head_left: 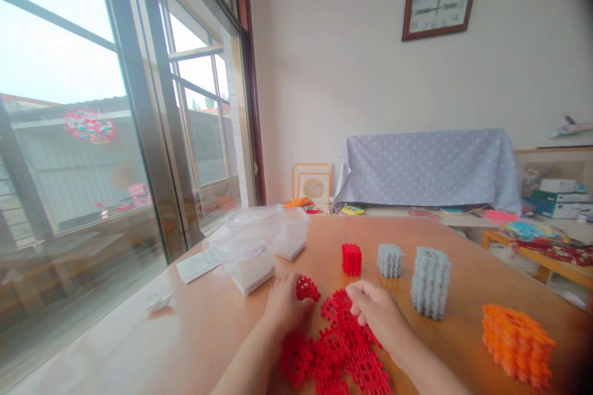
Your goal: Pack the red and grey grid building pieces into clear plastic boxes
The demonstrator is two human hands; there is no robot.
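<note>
My left hand is closed on a red interlocking piece just above the wooden table. Over a pile of loose red pieces rests my right hand, fingers curled and pinching at one of them. Behind the hands stand a small red block cube, a small grey cube, a taller grey stack and an orange stack at the right.
Clear plastic boxes and a paper slip lie at the table's left rear by the window. Beyond the table are a cloth-covered cabinet, a picture frame and a cluttered low table. A wall clock hangs above.
</note>
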